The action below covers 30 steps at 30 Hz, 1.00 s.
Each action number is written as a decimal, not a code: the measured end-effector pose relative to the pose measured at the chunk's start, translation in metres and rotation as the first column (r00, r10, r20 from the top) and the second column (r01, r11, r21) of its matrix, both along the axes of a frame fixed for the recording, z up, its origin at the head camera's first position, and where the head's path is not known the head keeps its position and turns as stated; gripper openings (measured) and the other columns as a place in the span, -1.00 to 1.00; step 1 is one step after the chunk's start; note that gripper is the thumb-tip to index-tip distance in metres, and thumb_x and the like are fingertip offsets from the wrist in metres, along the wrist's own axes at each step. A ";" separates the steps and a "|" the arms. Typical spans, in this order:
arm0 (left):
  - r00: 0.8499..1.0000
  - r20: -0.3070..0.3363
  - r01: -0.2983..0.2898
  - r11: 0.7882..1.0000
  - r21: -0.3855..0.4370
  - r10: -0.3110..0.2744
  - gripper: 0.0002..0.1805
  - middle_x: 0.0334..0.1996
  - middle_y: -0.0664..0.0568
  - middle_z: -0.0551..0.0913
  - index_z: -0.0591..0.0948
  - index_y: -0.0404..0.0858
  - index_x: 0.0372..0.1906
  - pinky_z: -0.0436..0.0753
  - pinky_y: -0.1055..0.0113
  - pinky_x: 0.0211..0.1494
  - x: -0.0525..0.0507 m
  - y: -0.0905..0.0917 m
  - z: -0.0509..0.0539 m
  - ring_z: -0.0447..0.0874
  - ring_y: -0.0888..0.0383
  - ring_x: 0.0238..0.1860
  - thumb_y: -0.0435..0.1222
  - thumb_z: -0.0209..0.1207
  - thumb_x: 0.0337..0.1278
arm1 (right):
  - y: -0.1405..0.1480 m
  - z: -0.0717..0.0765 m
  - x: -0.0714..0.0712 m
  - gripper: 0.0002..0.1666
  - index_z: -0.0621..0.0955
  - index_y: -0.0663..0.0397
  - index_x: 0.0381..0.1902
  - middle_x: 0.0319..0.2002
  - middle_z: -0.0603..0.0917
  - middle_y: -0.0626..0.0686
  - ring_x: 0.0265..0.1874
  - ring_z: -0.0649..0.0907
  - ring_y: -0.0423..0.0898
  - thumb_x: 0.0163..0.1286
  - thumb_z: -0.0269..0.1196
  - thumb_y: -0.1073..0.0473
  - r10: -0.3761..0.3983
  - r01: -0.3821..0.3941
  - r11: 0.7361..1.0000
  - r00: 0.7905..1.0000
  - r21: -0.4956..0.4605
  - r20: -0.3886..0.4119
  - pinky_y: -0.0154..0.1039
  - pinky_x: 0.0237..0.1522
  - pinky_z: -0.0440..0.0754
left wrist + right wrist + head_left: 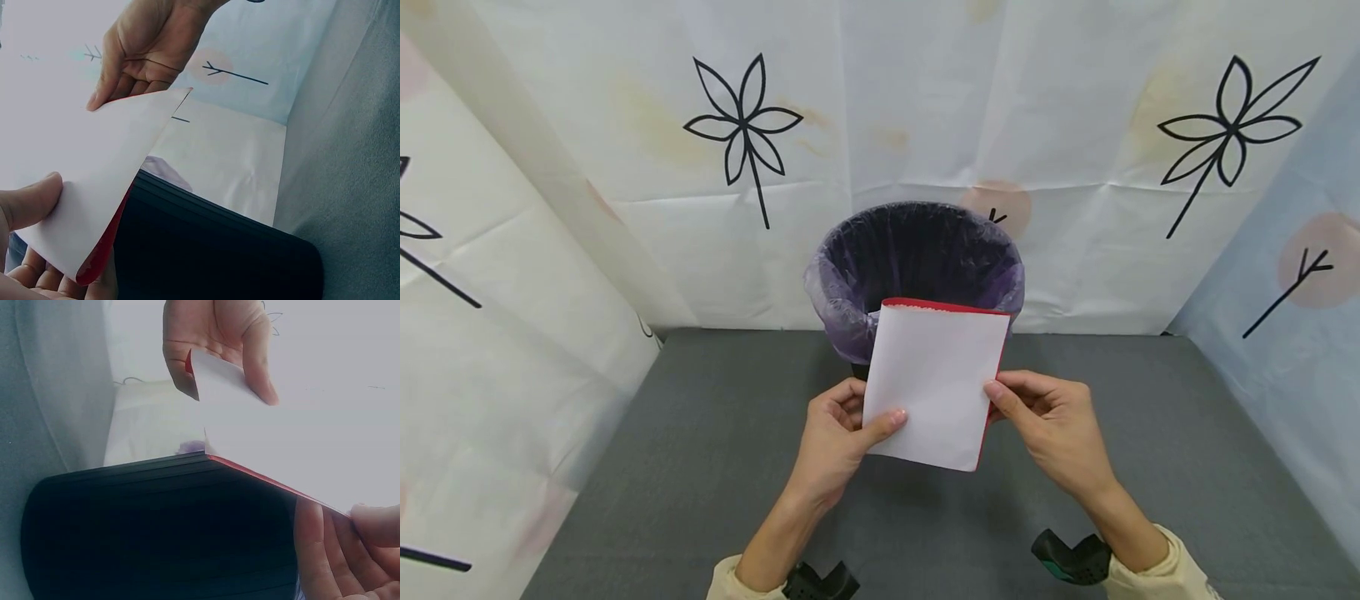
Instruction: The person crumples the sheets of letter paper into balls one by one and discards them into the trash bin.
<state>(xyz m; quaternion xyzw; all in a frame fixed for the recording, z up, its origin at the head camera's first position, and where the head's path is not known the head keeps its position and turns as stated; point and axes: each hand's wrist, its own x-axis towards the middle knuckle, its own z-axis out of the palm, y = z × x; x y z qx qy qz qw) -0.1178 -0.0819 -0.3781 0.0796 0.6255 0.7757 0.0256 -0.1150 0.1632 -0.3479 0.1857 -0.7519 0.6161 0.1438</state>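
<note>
Between my two hands is a folded sheet of paper (936,387), white on the side facing me and red on the other. Red shows along its top and right edges. My left hand (842,433) pinches the lower left side, thumb on the white face and fingers behind. At the right edge, my right hand (1052,425) pinches it between thumb and fingers. In the left wrist view the paper (119,150) curves over at the left hand's side, its red inside visible. Behind the paper stands a dark bin (917,242) with a purple plastic liner (846,321), partly hidden.
The bin stands on a grey table (730,433), close to a white backdrop (925,100) printed with black flowers. Side sheets (1300,333) flank the table. Black wrist devices (1071,558) are worn at both cuffs.
</note>
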 end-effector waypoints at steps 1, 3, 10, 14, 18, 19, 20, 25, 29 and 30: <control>1.000 -0.002 0.004 1.000 -0.007 -0.004 -0.66 -0.09 -0.28 0.74 0.58 -0.50 -0.09 0.75 0.09 -0.11 0.000 0.000 0.000 0.80 -0.04 -0.16 -0.54 0.43 0.02 | 0.000 0.000 0.000 -0.88 0.75 0.35 -0.20 -0.39 0.78 0.13 -0.49 0.74 -0.07 0.36 0.31 0.48 -0.005 0.005 1.000 1.000 0.011 0.000 -0.25 -0.35 0.73; 1.000 -0.015 0.016 0.999 -0.029 -0.017 -0.65 -0.09 -0.28 0.74 0.58 -0.49 -0.08 0.75 0.08 -0.11 0.000 0.000 0.000 0.79 -0.05 -0.17 -0.53 0.43 0.02 | 0.001 0.000 0.000 -0.89 0.76 0.34 -0.20 -0.40 0.78 0.11 -0.50 0.74 -0.07 0.37 0.31 0.46 -0.013 0.013 0.999 1.000 0.034 -0.002 -0.25 -0.35 0.72; 0.985 -0.141 0.074 0.985 -0.154 -0.096 -0.63 -0.09 -0.21 0.73 0.64 -0.39 0.03 0.75 0.13 -0.13 0.000 -0.006 0.008 0.78 -0.06 -0.18 -0.46 0.43 0.10 | 0.002 -0.001 0.001 -0.89 0.76 0.30 -0.25 -0.43 0.77 0.06 -0.53 0.73 -0.10 0.38 0.30 0.47 -0.020 0.025 0.994 0.999 0.104 -0.044 -0.29 -0.41 0.70; 0.970 -0.205 0.091 0.977 -0.195 -0.131 -0.69 -0.11 -0.16 0.74 0.69 -0.35 0.04 0.74 0.15 -0.12 -0.003 -0.014 0.019 0.77 -0.05 -0.17 -0.43 0.38 0.20 | 0.004 0.001 0.001 -0.86 0.76 0.26 -0.27 -0.46 0.76 0.03 -0.56 0.72 -0.12 0.37 0.29 0.49 -0.013 0.021 0.993 0.998 0.118 -0.068 -0.34 -0.49 0.63; 0.960 -0.225 0.113 0.969 -0.222 -0.164 -0.73 -0.10 -0.14 0.75 0.70 -0.37 0.06 0.73 0.20 -0.12 -0.005 -0.023 0.027 0.76 -0.02 -0.17 -0.40 0.31 0.30 | 0.006 0.004 0.000 -0.82 0.77 0.23 -0.26 -0.48 0.75 0.03 -0.58 0.70 -0.12 0.35 0.28 0.52 0.021 -0.011 0.994 0.996 0.113 -0.091 -0.35 -0.59 0.54; 0.959 -0.228 0.116 0.967 -0.229 -0.169 -0.73 -0.11 -0.14 0.75 0.70 -0.38 0.06 0.72 0.22 -0.14 -0.005 -0.025 0.028 0.76 -0.01 -0.19 -0.40 0.29 0.31 | 0.007 0.004 0.000 -0.81 0.77 0.23 -0.26 -0.49 0.75 0.04 -0.58 0.70 -0.12 0.35 0.28 0.53 0.033 -0.022 0.994 0.995 0.110 -0.098 -0.35 -0.61 0.52; 0.958 -0.230 0.119 0.965 -0.233 -0.173 -0.74 -0.13 -0.14 0.75 0.70 -0.39 0.05 0.72 0.24 -0.16 -0.006 -0.026 0.029 0.75 0.01 -0.22 -0.40 0.28 0.33 | 0.007 0.005 -0.001 -0.81 0.76 0.23 -0.26 -0.49 0.74 0.04 -0.58 0.70 -0.12 0.35 0.28 0.53 0.042 -0.030 0.994 0.994 0.107 -0.105 -0.35 -0.61 0.52; 0.958 -0.233 0.116 0.967 -0.225 -0.169 -0.81 -0.22 -0.17 0.77 0.73 -0.44 -0.05 0.74 0.16 -0.29 -0.006 -0.029 0.031 0.76 0.04 -0.35 -0.42 0.29 0.31 | 0.008 0.007 -0.002 -0.80 0.76 0.25 -0.24 -0.49 0.74 0.04 -0.59 0.69 -0.12 0.35 0.27 0.55 0.075 -0.062 0.992 0.990 0.108 -0.116 -0.34 -0.60 0.54; 0.963 -0.228 0.090 0.972 -0.216 -0.140 -0.85 -0.28 -0.17 0.78 0.75 -0.45 -0.14 0.75 0.07 -0.32 -0.006 -0.028 0.030 0.77 0.05 -0.40 -0.43 0.32 0.27 | 0.009 0.008 -0.003 -0.82 0.76 0.25 -0.23 -0.48 0.74 0.04 -0.58 0.69 -0.11 0.37 0.26 0.52 0.085 -0.075 0.991 0.992 0.113 -0.091 -0.33 -0.57 0.58; 0.965 -0.227 0.083 0.972 -0.219 -0.133 -0.86 -0.29 -0.17 0.78 0.76 -0.45 -0.15 0.75 0.06 -0.32 -0.006 -0.028 0.030 0.77 0.06 -0.41 -0.43 0.32 0.26 | 0.009 0.009 -0.003 -0.82 0.76 0.25 -0.23 -0.47 0.74 0.04 -0.58 0.69 -0.10 0.38 0.26 0.51 0.086 -0.076 0.990 0.993 0.115 -0.083 -0.32 -0.56 0.60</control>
